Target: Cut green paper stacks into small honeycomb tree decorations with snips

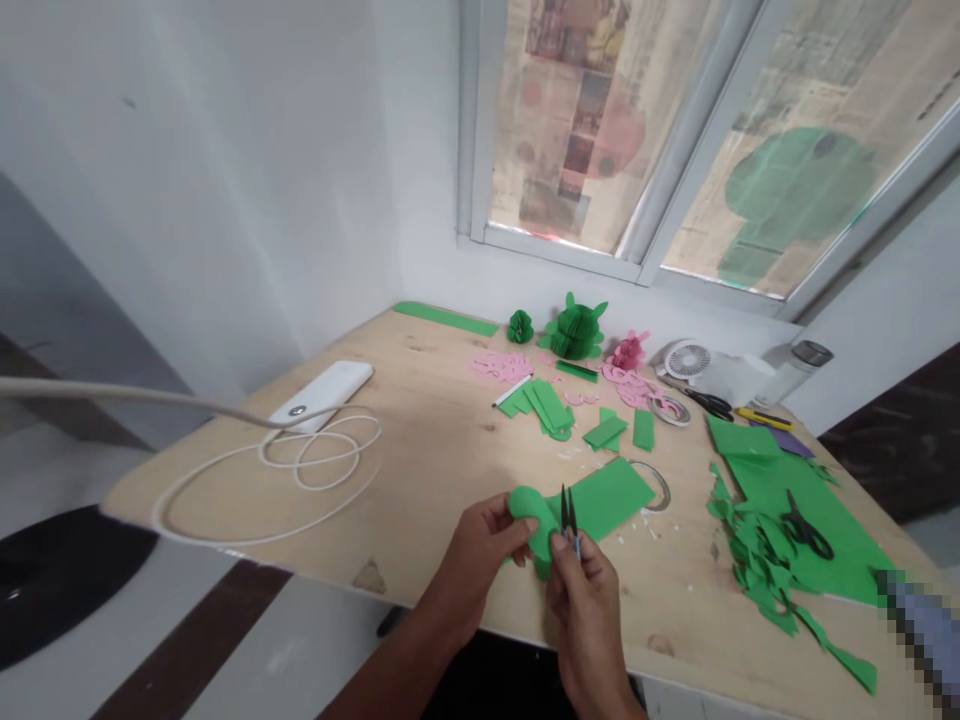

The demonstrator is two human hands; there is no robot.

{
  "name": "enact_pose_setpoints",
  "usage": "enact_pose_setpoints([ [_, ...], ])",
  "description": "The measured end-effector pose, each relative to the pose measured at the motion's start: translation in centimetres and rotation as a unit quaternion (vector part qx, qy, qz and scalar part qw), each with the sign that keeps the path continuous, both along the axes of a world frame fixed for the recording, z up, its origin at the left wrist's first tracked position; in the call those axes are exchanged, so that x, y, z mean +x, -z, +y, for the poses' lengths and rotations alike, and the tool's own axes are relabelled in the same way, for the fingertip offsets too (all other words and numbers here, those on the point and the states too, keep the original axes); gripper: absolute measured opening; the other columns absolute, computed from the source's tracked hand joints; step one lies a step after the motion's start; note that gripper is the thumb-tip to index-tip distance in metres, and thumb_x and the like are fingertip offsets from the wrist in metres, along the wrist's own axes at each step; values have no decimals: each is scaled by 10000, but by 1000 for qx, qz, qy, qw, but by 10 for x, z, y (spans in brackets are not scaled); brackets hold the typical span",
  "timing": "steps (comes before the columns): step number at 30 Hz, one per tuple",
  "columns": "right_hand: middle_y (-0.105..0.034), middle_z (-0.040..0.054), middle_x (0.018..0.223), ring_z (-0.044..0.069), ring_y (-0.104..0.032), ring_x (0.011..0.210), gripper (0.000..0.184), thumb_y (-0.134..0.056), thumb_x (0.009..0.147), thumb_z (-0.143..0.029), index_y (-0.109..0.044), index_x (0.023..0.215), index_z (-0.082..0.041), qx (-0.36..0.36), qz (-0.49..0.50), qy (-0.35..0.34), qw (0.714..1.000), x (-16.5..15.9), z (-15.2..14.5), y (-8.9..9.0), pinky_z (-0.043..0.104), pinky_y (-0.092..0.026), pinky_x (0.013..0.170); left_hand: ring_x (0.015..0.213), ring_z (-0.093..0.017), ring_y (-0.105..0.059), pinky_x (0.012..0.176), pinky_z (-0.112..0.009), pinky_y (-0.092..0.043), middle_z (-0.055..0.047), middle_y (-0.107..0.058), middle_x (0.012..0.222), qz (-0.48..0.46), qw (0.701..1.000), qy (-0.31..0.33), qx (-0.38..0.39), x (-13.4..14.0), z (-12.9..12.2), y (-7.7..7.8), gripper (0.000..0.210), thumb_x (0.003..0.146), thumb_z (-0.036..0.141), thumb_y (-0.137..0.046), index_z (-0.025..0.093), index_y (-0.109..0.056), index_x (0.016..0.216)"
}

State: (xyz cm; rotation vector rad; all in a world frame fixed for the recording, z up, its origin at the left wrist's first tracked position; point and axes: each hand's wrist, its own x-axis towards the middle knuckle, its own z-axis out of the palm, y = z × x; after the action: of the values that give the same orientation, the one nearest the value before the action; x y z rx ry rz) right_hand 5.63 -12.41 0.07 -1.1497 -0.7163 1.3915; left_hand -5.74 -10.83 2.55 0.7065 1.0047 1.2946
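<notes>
White cable [90, 387] sweeps past closest, its loops lying by a smooth white power bank [330, 385] near the tabletop's [420, 480] left edge, seemingly parked clear of the hands. Above the front edge, the left hand [484, 535] has its fingers clamped on rounded green paper [531, 503], likely steadying it; the right hand [585, 590] has fingers wrapped round small scissors [568, 512], points up, blades slightly parted. Curly pink scraps [502, 367] lie behind. Crumpled green offcuts [761, 550] heap toward the right edge, probably kept aside.
</notes>
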Motion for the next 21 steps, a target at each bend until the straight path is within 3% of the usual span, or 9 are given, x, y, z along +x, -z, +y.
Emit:
enact_pose_setpoints([
  [3,-333,-93,511,54,-181,451,381,-747,659,-497,-552,696,-172,7,-40,-6,999,0,2,6,207,-141,415,484,-84,-451,499,-215,-361,17,-569,531,28,1000,5,6,1,1,-2,133,617,248,-709,141,-631,625],
  [7,-348,-75,540,62,-187,475,391,-726,660,-520,-567,680,-164,26,-85,-4,996,1,5,10,212,-128,420,477,-78,-425,493,-209,-351,35,-539,517,37,998,-46,5,5,0,-3,153,622,268,-704,150,-609,599],
  [14,-349,-65,530,83,-253,491,358,-702,672,-499,-573,641,-167,50,-142,5,989,1,8,7,219,-185,430,553,-100,-476,535,-209,-383,21,-564,569,89,989,-95,68,5,1,0,133,647,260,-691,153,-615,621],
  [21,-419,-47,540,94,-307,509,359,-686,696,-497,-570,613,-167,70,-149,5,986,-2,10,2,221,-244,451,540,-93,-480,517,-204,-398,10,-601,597,4,996,-92,-3,13,1,1,153,611,265,-728,146,-637,639],
])
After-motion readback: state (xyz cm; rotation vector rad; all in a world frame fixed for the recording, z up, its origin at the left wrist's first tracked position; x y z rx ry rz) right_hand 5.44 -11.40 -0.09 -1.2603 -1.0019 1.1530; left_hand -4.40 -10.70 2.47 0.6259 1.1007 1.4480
